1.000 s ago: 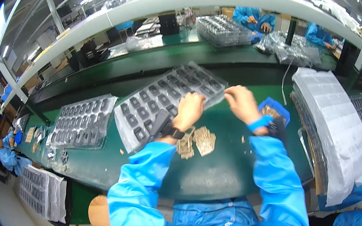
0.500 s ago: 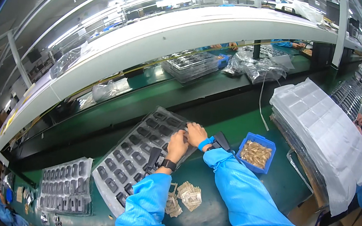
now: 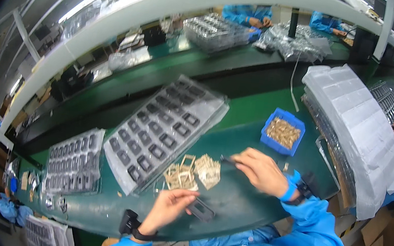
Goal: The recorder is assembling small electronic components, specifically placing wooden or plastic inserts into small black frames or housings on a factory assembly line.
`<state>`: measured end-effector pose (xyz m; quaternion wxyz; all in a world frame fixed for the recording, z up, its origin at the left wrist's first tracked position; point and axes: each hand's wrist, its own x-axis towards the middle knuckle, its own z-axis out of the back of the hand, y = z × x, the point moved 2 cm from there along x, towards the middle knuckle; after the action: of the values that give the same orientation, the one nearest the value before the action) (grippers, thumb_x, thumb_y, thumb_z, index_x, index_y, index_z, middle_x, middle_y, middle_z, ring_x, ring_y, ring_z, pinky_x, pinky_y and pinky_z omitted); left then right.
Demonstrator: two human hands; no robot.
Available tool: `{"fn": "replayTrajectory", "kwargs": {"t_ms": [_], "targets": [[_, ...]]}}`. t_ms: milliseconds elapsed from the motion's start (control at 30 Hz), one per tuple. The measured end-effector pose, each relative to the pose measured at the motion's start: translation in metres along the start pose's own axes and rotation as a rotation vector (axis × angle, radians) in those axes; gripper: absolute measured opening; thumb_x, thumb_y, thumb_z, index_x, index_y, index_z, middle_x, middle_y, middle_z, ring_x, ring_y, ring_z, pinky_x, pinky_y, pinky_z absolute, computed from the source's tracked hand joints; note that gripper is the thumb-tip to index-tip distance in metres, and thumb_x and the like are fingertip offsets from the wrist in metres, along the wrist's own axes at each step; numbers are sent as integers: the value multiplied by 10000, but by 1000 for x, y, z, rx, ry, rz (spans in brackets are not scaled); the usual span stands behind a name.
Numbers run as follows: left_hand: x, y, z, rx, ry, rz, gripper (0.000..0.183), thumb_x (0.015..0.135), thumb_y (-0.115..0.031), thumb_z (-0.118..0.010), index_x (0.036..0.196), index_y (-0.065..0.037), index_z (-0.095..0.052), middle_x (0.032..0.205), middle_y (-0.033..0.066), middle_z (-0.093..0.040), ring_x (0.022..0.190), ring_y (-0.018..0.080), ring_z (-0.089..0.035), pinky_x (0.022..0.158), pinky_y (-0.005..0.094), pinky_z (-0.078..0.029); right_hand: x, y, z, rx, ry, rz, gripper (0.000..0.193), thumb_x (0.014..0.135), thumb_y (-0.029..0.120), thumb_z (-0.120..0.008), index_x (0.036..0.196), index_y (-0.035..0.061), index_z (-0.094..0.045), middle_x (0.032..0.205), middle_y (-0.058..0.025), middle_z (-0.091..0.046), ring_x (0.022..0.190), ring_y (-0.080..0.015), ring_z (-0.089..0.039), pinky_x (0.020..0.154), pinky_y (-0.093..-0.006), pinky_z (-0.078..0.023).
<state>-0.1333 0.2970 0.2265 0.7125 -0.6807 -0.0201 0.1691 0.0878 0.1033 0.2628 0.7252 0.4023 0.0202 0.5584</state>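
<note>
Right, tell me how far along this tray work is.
Looks done: the clear tray has dark rectangular parts in most visible pockets. In hand: the left hand holds one dark part off the tray; the right hand holds a thin dark tool. Left: tan frame pieces loose on the green table, more in the blue bin.

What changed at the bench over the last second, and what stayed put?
Both hands came back off the big tray. The left hand now holds a dark frame part near the bench edge; the right hand holds a thin dark tool beside the tan parts. Trays, tan parts and blue bin stayed put.
</note>
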Motion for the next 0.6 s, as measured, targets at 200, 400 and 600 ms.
{"fn": "replayTrajectory", "kwargs": {"t_ms": [200,400,600], "targets": [[-14,75,-64,-197,-313,98,239,985,-85,-646,1159,76,-674,990,94,-721,785,148,-698,669,262,-587,-69,-25,-53,163,179,-208,173,913,124,-661,1047,40,-732,924,-169,-677,875,-359,-651,779,-423,-519],[-11,90,-75,-216,-394,94,248,972,-75,-657,1167,76,-678,1013,141,-706,849,180,-728,693,268,-613,-53,-34,-75,185,263,-311,155,874,103,-719,1002,19,-741,907,-150,-679,818,-318,-674,728,-383,-530],[-26,94,-78,-157,-402,37,254,959,-56,-664,1170,84,-677,1032,101,-642,810,174,-731,689,242,-603,-51,-28,-82,206,277,-387,127,858,78,-740,972,22,-734,919,-124,-651,805,-281,-680,704,-360,-537]]}}
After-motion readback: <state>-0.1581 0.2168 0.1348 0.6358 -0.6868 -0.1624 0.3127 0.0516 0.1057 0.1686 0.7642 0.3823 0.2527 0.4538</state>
